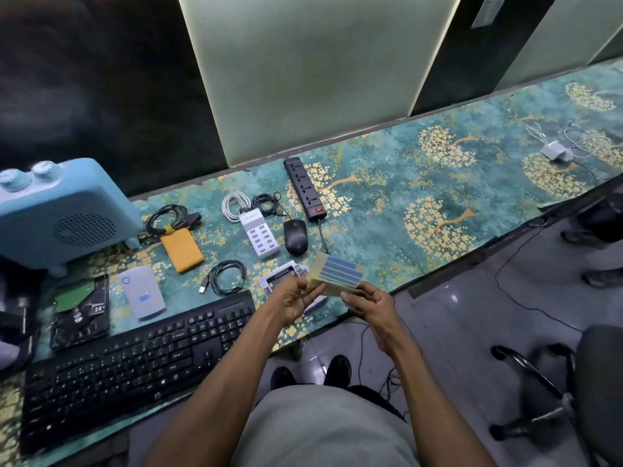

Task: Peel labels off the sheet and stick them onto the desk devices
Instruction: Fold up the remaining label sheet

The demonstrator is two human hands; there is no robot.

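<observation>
An "hp" logo on the keyboard [141,362]; nothing else legible.

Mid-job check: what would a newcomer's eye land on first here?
Both hands, left hand and right hand, hold the label sheet with blue strips above the desk's near edge. At far left stands a pale blue heater; a black keyboard lies front left.

We reach both forearms forward, hands close together; our left hand [296,299] and right hand [369,303] each pinch the label sheet [338,274] with curled fingers.
</observation>
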